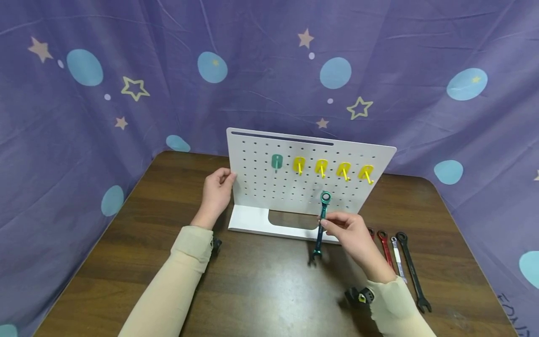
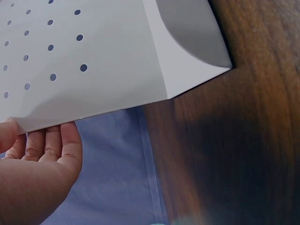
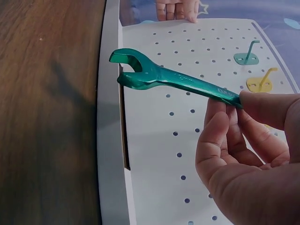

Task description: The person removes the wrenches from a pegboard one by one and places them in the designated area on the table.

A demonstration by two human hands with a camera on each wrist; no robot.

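A green combination wrench (image 1: pixel 321 229) is pinched between the thumb and fingers of my right hand (image 1: pixel 347 231), its ring end up and its open end down, in front of the pegboard. In the right wrist view the open end of the wrench (image 3: pixel 178 78) points left, while its ring end is hidden. My left hand (image 1: pixel 216 189) grips the left edge of the white pegboard (image 1: pixel 252 187), thumb on the front and fingers behind, as the left wrist view shows. One green hook (image 1: pixel 276 162) and several yellow hooks (image 1: pixel 321 167) sit in a row on the board.
To the right on the brown table (image 1: pixel 269 290) lie a black wrench (image 1: pixel 411 267), a silver wrench (image 1: pixel 397 257) and red wrenches (image 1: pixel 385 248), partly behind the right hand. A purple curtain (image 1: pixel 269 84) hangs behind the table. The pegboard's base (image 1: pixel 250 219) extends forward.
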